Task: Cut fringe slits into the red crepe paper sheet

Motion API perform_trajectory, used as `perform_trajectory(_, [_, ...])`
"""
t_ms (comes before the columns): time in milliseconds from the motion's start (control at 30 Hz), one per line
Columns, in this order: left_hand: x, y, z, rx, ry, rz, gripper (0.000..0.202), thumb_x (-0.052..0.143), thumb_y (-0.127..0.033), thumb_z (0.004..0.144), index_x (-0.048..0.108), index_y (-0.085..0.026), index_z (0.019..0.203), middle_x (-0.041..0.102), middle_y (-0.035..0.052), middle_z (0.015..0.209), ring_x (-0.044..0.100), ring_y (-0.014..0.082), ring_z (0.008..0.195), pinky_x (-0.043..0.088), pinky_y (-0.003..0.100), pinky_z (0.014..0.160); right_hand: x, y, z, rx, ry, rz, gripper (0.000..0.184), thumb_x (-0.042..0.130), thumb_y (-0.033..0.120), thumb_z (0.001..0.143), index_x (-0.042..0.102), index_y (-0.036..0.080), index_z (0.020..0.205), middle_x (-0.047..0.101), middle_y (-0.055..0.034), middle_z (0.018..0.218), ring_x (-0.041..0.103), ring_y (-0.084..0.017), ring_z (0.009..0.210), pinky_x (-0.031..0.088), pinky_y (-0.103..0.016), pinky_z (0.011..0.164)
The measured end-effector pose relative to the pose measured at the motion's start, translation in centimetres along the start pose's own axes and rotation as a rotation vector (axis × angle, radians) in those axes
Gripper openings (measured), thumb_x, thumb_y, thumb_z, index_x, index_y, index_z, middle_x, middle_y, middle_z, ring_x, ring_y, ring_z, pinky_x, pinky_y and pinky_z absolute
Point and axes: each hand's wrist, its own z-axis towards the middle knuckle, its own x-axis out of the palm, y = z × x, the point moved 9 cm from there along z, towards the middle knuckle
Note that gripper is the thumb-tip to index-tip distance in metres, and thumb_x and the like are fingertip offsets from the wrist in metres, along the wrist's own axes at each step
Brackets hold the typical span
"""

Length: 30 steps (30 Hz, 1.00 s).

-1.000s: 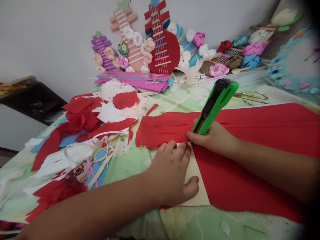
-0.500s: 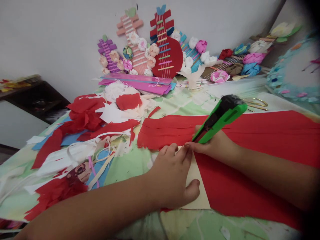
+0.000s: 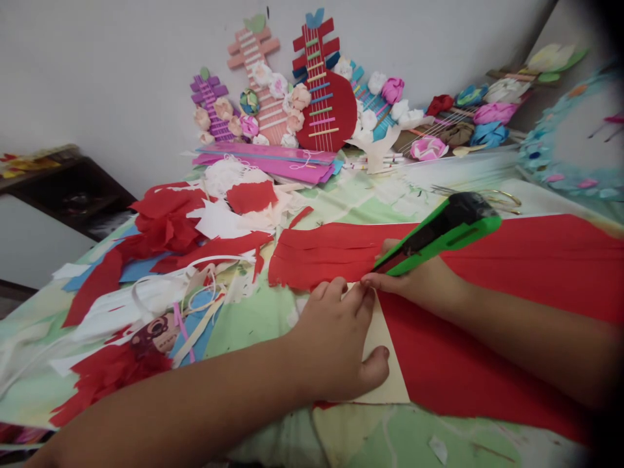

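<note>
My right hand (image 3: 419, 283) is closed around a green and black utility knife (image 3: 439, 234), which leans down to the left; its blade tip is hidden by my fingers. Beneath lies a large sheet of red paper (image 3: 497, 325), with a folded or cut strip along its upper left. My left hand (image 3: 336, 344) presses flat, fingers spread and thumb out to the right, on a cream-coloured card (image 3: 390, 383) that rests over the red paper. The fingertips of both hands nearly meet at the card's top edge.
Red paper scraps (image 3: 166, 227), white paper pieces and ribbons litter the left side of the cloth-covered table. Guitar-shaped crafts with paper flowers, including a red guitar (image 3: 336, 110), stand against the wall. Gold-handled scissors (image 3: 507, 201) lie behind the red sheet. A dark shelf (image 3: 92, 188) stands left.
The knife has tilted lower, its rear end moving right and down, while my right hand shifts slightly with it. My left hand and the card stay in nearly the same place.
</note>
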Motion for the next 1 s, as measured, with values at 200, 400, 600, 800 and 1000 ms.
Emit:
perform_trajectory(200, [0.0, 0.1, -0.1, 0.009, -0.01, 0.017, 0.067, 0.037, -0.048, 0.076, 0.038, -0.005, 0.127, 0.046, 0.0152, 0.121, 0.039, 0.0318, 0.104, 0.031, 0.047, 0.09, 0.2, 0.1, -0.1, 0.007, 0.04, 0.014, 0.033, 0.059, 0.043, 0.065, 0.038, 0.019, 0.058, 0.042, 0.0049, 0.052, 0.042, -0.008, 0.05, 0.033, -0.023, 0.047])
perform_trajectory(400, [0.0, 0.1, -0.2, 0.011, -0.026, 0.028, 0.066, 0.036, -0.049, 0.076, 0.039, -0.005, 0.126, 0.044, 0.0157, 0.125, 0.037, 0.0331, 0.107, 0.03, 0.047, 0.091, 0.0, 0.3, -0.4, -0.013, 0.027, 0.058, 0.024, 0.055, 0.037, 0.07, 0.04, 0.02, 0.061, 0.04, 0.0048, 0.053, 0.042, -0.009, 0.05, 0.034, -0.023, 0.048])
perform_trajectory(600, [0.0, 0.1, -0.1, 0.016, -0.035, 0.022, 0.067, 0.035, -0.049, 0.076, 0.039, -0.004, 0.126, 0.044, 0.0157, 0.125, 0.038, 0.0339, 0.107, 0.03, 0.047, 0.092, -0.1, -0.4, -0.3, 0.047, 0.013, 0.057, 0.027, 0.055, 0.039, 0.07, 0.039, 0.021, 0.058, 0.044, 0.0025, 0.055, 0.044, -0.011, 0.052, 0.036, -0.026, 0.05])
perform_trajectory(800, [0.0, 0.2, -0.2, 0.01, -0.03, 0.028, 0.067, 0.035, -0.049, 0.077, 0.037, -0.005, 0.128, 0.042, 0.0149, 0.128, 0.036, 0.034, 0.109, 0.029, 0.047, 0.092, -0.4, -1.0, -0.3, 0.115, 0.002, 0.116, 0.029, 0.053, 0.041, 0.071, 0.04, 0.019, 0.059, 0.044, 0.0016, 0.057, 0.045, -0.011, 0.056, 0.037, -0.025, 0.053])
perform_trajectory(1000, [0.2, 0.1, -0.2, 0.006, -0.004, 0.017, 0.067, 0.034, -0.049, 0.077, 0.037, -0.005, 0.128, 0.042, 0.0157, 0.128, 0.036, 0.0356, 0.111, 0.029, 0.048, 0.092, 0.1, -0.4, -0.4, 0.08, 0.058, 0.121, 0.027, 0.052, 0.04, 0.073, 0.041, 0.017, 0.062, 0.043, 0.0029, 0.057, 0.044, -0.009, 0.056, 0.037, -0.024, 0.054])
